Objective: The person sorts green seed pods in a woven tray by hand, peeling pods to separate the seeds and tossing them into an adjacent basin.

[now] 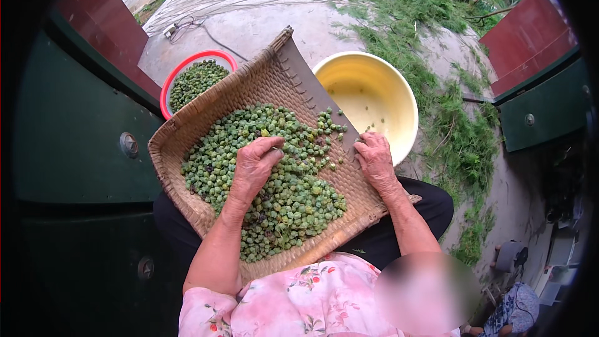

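Observation:
A woven winnowing basket (349,190) rests tilted across my lap. Many small round green fruits or cones (287,212) are heaped in it, some yellowish or dark. Over the middle of the heap, my left hand (254,165) has thumb and forefinger pinched together; whatever they hold is too small to make out. My right hand (375,161) is at the basket's open right edge, fingers curled together, and anything between them is hidden. A few loose green pieces lie near that edge. Just beyond my right hand stands a yellow basin (399,103) with several pieces inside.
A red-rimmed basin (165,97) full of similar green pieces stands beyond the basket's left side. Dark green door panels (81,131) flank me on the left and right. Cut green branches (462,143) cover the ground to the right. A cable (218,42) lies on the concrete ahead.

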The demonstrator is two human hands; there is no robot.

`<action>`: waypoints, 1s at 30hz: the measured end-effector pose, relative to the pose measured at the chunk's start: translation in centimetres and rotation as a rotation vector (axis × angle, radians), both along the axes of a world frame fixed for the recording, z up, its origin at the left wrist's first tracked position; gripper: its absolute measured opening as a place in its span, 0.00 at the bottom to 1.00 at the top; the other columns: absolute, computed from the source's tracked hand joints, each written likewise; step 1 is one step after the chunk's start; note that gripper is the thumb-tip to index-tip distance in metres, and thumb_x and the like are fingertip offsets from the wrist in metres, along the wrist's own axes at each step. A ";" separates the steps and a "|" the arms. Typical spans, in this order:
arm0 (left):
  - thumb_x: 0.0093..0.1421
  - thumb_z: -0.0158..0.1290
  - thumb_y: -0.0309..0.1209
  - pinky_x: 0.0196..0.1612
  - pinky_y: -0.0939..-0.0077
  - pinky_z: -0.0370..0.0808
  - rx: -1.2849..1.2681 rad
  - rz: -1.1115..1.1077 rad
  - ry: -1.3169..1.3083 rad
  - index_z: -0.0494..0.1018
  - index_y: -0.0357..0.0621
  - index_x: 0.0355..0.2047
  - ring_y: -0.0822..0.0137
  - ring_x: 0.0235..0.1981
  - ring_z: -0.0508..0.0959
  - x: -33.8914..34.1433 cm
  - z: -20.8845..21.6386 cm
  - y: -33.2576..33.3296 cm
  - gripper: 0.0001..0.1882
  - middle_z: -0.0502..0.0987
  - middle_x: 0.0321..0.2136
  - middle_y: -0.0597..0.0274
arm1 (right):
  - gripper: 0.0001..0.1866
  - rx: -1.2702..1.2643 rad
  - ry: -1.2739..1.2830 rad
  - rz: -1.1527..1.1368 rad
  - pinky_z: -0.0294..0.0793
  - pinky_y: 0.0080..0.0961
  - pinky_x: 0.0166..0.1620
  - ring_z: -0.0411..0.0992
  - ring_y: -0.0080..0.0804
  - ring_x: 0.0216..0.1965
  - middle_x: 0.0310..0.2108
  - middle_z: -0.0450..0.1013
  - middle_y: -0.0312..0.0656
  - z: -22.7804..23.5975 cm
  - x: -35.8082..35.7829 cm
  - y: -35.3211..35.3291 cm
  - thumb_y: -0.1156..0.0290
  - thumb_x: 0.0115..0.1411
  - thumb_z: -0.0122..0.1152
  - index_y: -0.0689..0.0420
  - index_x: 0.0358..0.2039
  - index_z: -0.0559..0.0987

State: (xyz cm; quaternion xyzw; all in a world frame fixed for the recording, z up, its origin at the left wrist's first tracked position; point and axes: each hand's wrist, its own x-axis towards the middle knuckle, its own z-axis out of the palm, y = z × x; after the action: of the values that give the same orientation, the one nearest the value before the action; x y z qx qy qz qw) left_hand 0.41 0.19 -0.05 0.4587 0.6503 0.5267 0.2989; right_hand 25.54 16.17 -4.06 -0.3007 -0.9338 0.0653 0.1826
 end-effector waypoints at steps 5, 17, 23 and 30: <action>0.56 0.52 0.18 0.33 0.84 0.74 0.004 0.009 -0.013 0.75 0.33 0.42 0.76 0.29 0.76 -0.2 0.4 -0.1 0.12 0.76 0.33 0.64 | 0.11 -0.053 0.066 -0.098 0.65 0.36 0.47 0.67 0.42 0.42 0.36 0.71 0.43 0.4 -1.9 -2.4 0.76 0.44 0.63 0.56 0.32 0.79; 0.51 0.57 0.23 0.38 0.71 0.76 0.131 0.044 0.395 0.75 0.36 0.36 0.59 0.34 0.79 1.3 1.4 -0.1 0.10 0.78 0.32 0.55 | 0.14 -0.233 0.176 0.033 0.67 0.36 0.40 0.67 0.42 0.35 0.29 0.69 0.44 -0.2 -3.9 -5.4 0.78 0.43 0.64 0.58 0.33 0.75; 0.50 0.59 0.26 0.34 0.67 0.74 0.093 -0.141 0.670 0.76 0.39 0.31 0.57 0.30 0.76 3.8 2.6 -0.4 0.07 0.74 0.26 0.57 | 0.19 -0.421 0.463 0.003 0.70 0.34 0.35 0.70 0.41 0.31 0.29 0.70 0.43 3.4 -5.5 -8.3 0.81 0.43 0.65 0.58 0.38 0.73; 0.52 0.56 0.27 0.34 0.65 0.72 0.078 -0.223 0.432 0.74 0.39 0.27 0.56 0.30 0.74 3.4 1.6 -0.2 0.05 0.72 0.24 0.56 | 0.18 -0.507 0.582 0.011 0.73 0.29 0.34 0.72 0.35 0.31 0.29 0.70 0.42 4.5 -5.9 -9.3 0.82 0.45 0.64 0.58 0.39 0.73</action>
State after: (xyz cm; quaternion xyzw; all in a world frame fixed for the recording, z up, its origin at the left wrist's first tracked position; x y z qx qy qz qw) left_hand 3.83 -0.01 1.57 0.6408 0.6236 0.4049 0.1913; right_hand 19.66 6.86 0.49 -0.3002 -0.7986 0.3779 0.3595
